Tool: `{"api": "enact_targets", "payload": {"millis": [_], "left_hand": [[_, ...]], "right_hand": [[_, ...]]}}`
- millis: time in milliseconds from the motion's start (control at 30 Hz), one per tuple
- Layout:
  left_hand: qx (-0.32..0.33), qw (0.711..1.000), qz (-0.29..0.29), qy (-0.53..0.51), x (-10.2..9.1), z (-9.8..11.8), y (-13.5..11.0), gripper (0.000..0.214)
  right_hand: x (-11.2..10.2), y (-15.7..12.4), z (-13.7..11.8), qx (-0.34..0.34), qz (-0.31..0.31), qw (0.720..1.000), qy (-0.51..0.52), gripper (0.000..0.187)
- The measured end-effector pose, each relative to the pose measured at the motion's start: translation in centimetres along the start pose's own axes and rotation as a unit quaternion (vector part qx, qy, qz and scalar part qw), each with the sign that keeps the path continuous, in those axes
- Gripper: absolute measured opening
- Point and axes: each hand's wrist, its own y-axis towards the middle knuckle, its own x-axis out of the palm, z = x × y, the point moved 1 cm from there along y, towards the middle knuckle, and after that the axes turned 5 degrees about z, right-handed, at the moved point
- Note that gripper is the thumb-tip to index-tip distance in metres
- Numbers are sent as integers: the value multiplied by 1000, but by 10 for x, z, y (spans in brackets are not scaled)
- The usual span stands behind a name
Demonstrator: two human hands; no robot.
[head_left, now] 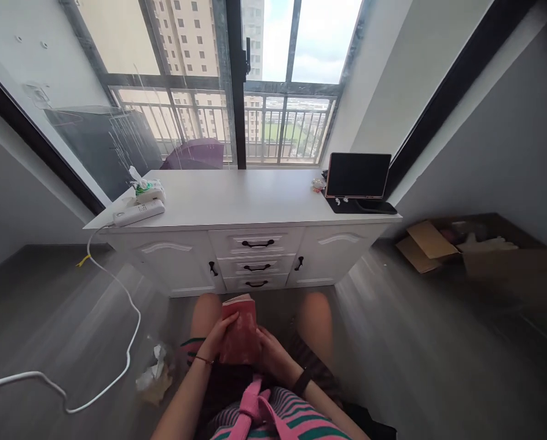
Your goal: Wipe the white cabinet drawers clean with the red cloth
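Red booklet held in the lap

Both hands, left hand (219,340) and right hand (269,353), have fingers wrapped round a red booklet (239,332), white cabinet (250,256) just ahead.

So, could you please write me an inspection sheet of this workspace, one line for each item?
Surface: white cabinet top, mostly bare in the middle.
Job's things: red booklet, held upright over the lap, between the knees.
Clutter: tissue pack at the left end of the top; crumpled wrapper on the floor; open cardboard box at the right wall.
Grippers: left hand and right hand both grip the booklet by its sides.
Cables: power strip on the left edge; its white cable trails over the floor.
Surroundings: tablet standing at the right end; window with railing behind.
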Motion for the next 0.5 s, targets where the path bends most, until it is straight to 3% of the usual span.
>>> {"api": "enact_targets", "payload": {"millis": [100,200,367,500], "left_hand": [[115,993,5,-9,45,-12,-23,38],[165,986,-10,-6,74,-18,-45,40],[192,977,-86,26,78,-22,-70,37],[224,973,-56,20,72,-27,-82,36]], "right_hand": [[-15,-18,-17,39,-3,992,121,52],[-36,-27,-42,3,47,985,168,51],[-59,-40,-78,-129,147,981,-10,39],[-57,-46,-87,-141,153,978,-20,41]]}}
